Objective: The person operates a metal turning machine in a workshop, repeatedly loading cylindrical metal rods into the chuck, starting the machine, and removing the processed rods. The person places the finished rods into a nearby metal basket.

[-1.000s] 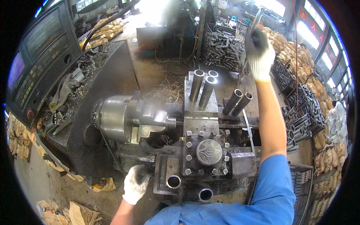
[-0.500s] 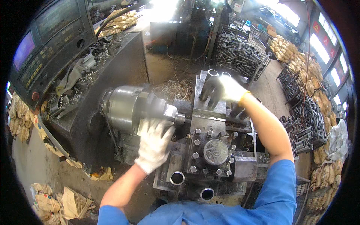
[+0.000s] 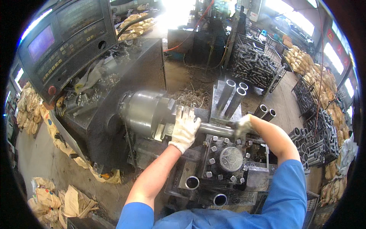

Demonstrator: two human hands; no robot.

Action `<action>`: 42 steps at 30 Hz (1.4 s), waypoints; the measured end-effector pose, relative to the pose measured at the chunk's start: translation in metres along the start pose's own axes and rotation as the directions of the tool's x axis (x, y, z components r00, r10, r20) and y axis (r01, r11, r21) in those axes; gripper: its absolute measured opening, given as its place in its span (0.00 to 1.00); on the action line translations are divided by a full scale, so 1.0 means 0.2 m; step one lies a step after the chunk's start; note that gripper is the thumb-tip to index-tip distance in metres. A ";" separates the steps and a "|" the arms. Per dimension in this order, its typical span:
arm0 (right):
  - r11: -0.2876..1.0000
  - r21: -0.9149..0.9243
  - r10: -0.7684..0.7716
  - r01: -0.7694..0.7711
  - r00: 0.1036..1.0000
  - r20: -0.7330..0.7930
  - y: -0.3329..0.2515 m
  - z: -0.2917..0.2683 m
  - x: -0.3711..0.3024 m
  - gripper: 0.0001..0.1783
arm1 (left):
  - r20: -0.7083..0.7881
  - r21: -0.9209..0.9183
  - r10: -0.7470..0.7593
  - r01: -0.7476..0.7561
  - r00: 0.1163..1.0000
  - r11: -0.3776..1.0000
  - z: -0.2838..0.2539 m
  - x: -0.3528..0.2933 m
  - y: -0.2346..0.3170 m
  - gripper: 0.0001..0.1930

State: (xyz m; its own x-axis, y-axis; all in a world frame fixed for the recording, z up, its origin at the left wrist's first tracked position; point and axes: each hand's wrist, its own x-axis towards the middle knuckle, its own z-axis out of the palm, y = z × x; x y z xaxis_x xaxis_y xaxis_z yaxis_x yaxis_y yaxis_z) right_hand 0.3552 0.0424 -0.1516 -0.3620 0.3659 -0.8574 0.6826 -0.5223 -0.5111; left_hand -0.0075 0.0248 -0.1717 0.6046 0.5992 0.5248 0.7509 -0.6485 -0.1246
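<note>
A grey steel tube (image 3: 215,129) lies level, its left end in the jaws of the lathe chuck (image 3: 146,112). My left hand (image 3: 185,128), in a white work glove, wraps the tube right beside the chuck face. My right hand (image 3: 243,128), in a grimy glove, grips the tube's right end above the tool turret (image 3: 230,159). Both sleeves are blue.
Two tubes (image 3: 230,97) stand tilted on the block behind the turret, two more (image 3: 265,111) to their right. A control panel (image 3: 63,42) hangs at upper left. Wire crates of tubes (image 3: 253,61) stand behind, more tubes (image 3: 309,145) at right. Sacks lie on the floor.
My right hand came down from high at the back to the tube's right end. My left hand rose from the machine's front edge to the tube at the chuck.
</note>
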 end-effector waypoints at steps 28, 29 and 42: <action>0.135 -0.942 -0.914 -0.308 0.327 -0.238 -0.65 0.82 -0.61 0.09 | 0.385 -0.536 -0.025 0.245 0.923 0.808 -0.86 -0.13 -0.07 0.35; 0.222 -0.922 -0.882 -0.318 0.337 -0.329 -0.60 0.77 -0.62 0.10 | 0.354 -0.468 -0.112 0.279 0.929 0.838 -0.82 -0.23 -0.15 0.29; 0.546 -0.837 -0.641 -0.033 0.627 -0.443 -0.06 0.36 0.02 0.21 | 0.495 -0.703 -0.867 0.562 -0.055 -0.437 -0.24 -1.76 -0.29 0.19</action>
State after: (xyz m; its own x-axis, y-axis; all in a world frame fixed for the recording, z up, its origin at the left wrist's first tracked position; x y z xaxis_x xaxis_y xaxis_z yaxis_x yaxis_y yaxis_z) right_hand 0.3001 -0.0051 -0.1533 -0.3836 0.9051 -0.1835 0.9161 0.3479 -0.1994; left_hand -0.2771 -0.1700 -0.3093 -0.5527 0.7620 -0.3375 -0.1750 0.2898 0.9410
